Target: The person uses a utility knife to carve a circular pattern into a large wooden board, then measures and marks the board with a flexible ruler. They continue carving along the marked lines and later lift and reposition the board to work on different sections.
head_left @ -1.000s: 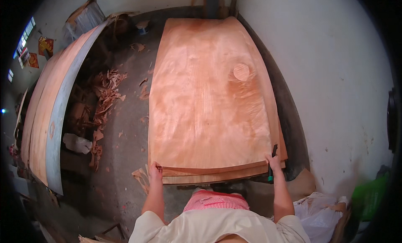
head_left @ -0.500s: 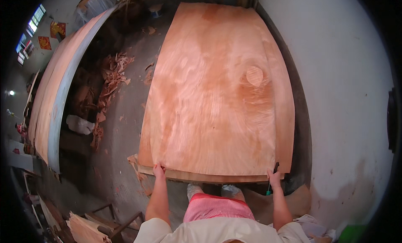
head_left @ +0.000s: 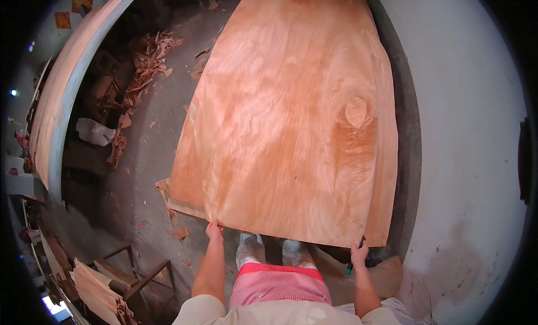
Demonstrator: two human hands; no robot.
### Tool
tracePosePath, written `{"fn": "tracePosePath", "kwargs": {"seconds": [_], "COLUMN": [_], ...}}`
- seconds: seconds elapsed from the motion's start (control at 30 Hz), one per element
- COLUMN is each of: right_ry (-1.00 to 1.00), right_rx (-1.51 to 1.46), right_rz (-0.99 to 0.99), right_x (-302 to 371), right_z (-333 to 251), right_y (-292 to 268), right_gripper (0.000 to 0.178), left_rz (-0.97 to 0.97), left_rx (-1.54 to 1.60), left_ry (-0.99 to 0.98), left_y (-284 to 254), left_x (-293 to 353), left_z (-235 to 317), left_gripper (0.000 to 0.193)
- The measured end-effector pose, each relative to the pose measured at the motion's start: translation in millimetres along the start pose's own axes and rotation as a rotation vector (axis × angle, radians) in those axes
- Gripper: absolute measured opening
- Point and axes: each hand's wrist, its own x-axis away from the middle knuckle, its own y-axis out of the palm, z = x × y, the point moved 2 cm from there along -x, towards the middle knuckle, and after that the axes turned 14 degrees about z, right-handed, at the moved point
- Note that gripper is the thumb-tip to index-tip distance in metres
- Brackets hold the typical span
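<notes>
A large, thin sheet of reddish wood veneer (head_left: 280,151), with an oval knot mark on its right half, lies over a stack and reaches out toward me. My left hand (head_left: 214,230) pinches its near edge toward the left corner, where the sheet is creased. At the near right corner, my right hand (head_left: 359,252) is closed at the edge and also holds a slim black tool with a green end (head_left: 349,267); its exact kind is unclear. Beneath, the stack's lower sheets (head_left: 188,207) show at the near left.
A pale wall (head_left: 459,157) runs along the right. To the left stands another long stack of boards (head_left: 67,84). Veneer scraps (head_left: 148,61) and a whitish bag (head_left: 95,132) lie between. Broken boards (head_left: 95,291) and a frame (head_left: 151,280) are at lower left.
The top veneer's near edge has come toward me, raised in both hands, and now overhangs the stack's front. Its surface ripples more. The view has shifted slightly.
</notes>
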Motion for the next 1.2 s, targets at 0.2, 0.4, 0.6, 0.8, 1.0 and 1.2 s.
{"fn": "tracePosePath", "kwargs": {"seconds": [0.2,0.4,0.6,0.8,1.0,1.2], "right_ry": [-0.102,-0.389,-0.176,-0.36,-0.301,-0.123], "right_rx": [0.174,0.215,0.28,0.464,0.566,0.449], "right_rz": [0.054,0.136,-0.001,0.046,0.032,-0.036], "right_x": [-8.7,-54.0,-79.3,-68.9,-35.8,-5.0], "right_z": [46.2,53.3,70.1,85.6,119.8,99.5], "right_y": [36.4,79.4,123.1,116.9,109.2,141.7], "right_gripper": [0.02,0.037,0.042,0.045,0.063,0.065], "left_rz": [-0.088,-0.194,-0.317,-0.045,0.115,0.176], "left_rx": [0.284,0.497,0.72,0.549,0.441,0.165], "left_ry": [-0.316,-0.405,-0.303,0.007,-0.045,-0.082], "left_y": [18.7,38.7,72.6,45.9,17.6,14.7], "left_x": [-54.1,-113.3,-160.4,-228.8,-269.9,-290.1], "left_z": [-48.0,-66.9,-29.7,-12.8,4.1,6.4], "left_gripper": [0.038,0.059,0.06,0.021,0.018,0.02]}}
